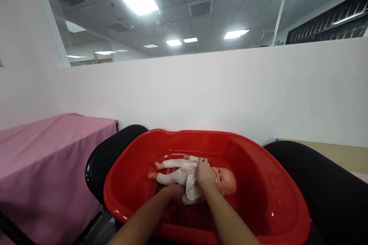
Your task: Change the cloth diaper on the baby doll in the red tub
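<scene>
A baby doll [227, 181] in white clothes lies on its back inside a red baby bathtub [258, 160], its head to the right and bare feet to the left. On the doll's upper chest, near the neck, my right hand [204, 173] is closed on the loose white shirt [191, 180]. My left hand [176, 190] is low at the doll's near side, by the hip and the shirt's hem. Its fingers are hidden, so their grip cannot be made out. A small dark object [159, 187] shows beside the doll's near leg.
Black chairs [115, 153] [322, 183] flank the tub. A table under a pink cloth [57, 149] stands at left. Behind the tub runs a white partition [201, 92] with glass above it. A beige surface [330, 152] lies at right.
</scene>
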A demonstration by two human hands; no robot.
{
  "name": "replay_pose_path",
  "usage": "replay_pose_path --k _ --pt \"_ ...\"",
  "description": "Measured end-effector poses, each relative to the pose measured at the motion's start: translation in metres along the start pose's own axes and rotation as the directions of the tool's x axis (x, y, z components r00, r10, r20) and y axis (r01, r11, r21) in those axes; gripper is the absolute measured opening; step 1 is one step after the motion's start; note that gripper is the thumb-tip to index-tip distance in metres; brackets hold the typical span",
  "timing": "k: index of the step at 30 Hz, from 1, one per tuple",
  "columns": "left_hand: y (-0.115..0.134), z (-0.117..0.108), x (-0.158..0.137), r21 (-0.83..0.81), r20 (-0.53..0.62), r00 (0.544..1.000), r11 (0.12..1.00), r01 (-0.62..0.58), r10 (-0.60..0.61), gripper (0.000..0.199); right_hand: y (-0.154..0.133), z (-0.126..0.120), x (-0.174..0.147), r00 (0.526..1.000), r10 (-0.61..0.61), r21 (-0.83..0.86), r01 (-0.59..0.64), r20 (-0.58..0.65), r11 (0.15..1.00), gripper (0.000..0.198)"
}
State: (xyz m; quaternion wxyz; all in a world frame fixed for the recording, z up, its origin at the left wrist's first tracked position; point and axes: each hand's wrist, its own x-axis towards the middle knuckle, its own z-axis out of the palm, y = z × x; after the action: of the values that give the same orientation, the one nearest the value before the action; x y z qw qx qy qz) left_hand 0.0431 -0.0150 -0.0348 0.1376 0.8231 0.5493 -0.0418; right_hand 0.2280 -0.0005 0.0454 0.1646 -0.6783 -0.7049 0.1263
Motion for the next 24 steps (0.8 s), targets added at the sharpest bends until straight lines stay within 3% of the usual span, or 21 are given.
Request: replay_pose_path --k 3,5,7,10,13,14,18,20,22,24 --pt "-0.006 -0.002 0.003 -0.024 0.185 0.981 0.998 -0.051 0.055 0.076 -0.004 0.0 0.0 0.995 -0.033 -0.002 0.033 -0.094 0.999 0.043" --pt "-0.008 -0.004 0.001 -0.04 0.196 0.979 0.998 -0.052 0.059 0.07 -0.006 0.002 0.0 0.993 -0.095 0.011 0.096 -0.074 0.995 0.036" --pt "-0.01 -0.01 -0.004 -0.029 0.158 0.987 0.999 0.016 -0.011 0.054 -0.006 0.007 0.0 0.987 -0.153 0.035 0.151 0.04 0.988 0.03" --pt "-0.02 -0.025 -0.014 0.033 0.054 0.989 0.99 0.135 -0.137 0.047 -0.004 0.019 0.0 0.951 -0.19 0.004 0.195 0.243 0.981 0.061" --pt "-0.04 -0.039 -0.024 0.136 -0.055 0.984 0.975 0.176 -0.17 0.045 -0.001 0.03 0.002 0.912 -0.144 -0.105 0.198 0.384 0.975 0.097" --pt "-0.046 -0.042 -0.026 0.167 -0.097 0.98 0.968 0.187 -0.173 0.044 0.001 0.033 0.002 0.906 -0.125 -0.134 0.194 0.404 0.972 0.097" --pt "-0.06 -0.036 -0.02 0.21 -0.209 0.966 0.958 0.195 -0.151 0.053 0.004 0.038 0.004 0.923 -0.113 -0.161 0.182 0.367 0.97 0.065" --pt "-0.057 -0.023 -0.011 0.164 -0.195 0.964 0.963 0.215 -0.182 0.058 0.005 0.038 0.005 0.924 -0.114 -0.153 0.181 0.365 0.972 0.065" --pt "-0.05 -0.009 -0.002 0.129 -0.157 0.97 0.97 0.207 -0.186 0.075 0.006 0.035 0.005 0.928 -0.121 -0.145 0.182 0.352 0.973 0.063" --pt "-0.044 0.002 0.003 0.147 -0.124 0.982 0.976 0.16 -0.142 0.09 0.006 0.03 0.005 0.951 -0.138 -0.133 0.18 0.276 0.975 0.052"
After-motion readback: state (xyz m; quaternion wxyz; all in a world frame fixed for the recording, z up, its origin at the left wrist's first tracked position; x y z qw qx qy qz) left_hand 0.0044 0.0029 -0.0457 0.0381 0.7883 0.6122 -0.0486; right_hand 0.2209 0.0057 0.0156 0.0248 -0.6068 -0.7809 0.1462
